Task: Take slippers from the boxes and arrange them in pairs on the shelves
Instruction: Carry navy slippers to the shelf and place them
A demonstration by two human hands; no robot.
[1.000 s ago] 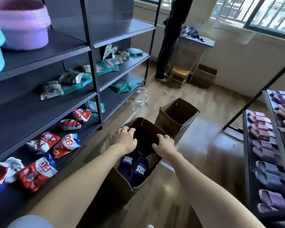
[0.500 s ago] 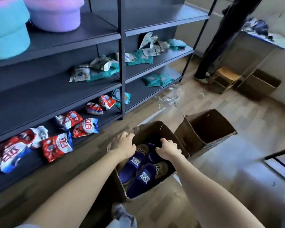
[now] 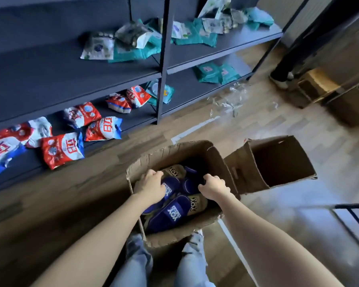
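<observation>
My left hand and right hand were curled into the box, fingers closed on blue slippers beneath them. Grabbing 2 unmatched ones risked a wrong pair, since they lay jumbled.

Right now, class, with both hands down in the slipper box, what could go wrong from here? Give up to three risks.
1. The blue slippers lie jumbled, so the left hand and right hand may lift two that do not pair.
2. The box has torn, soft edges; pulling might tip it.
3. Clear plastic scraps lie on the floor near the shelves, so someone could slip.
</observation>
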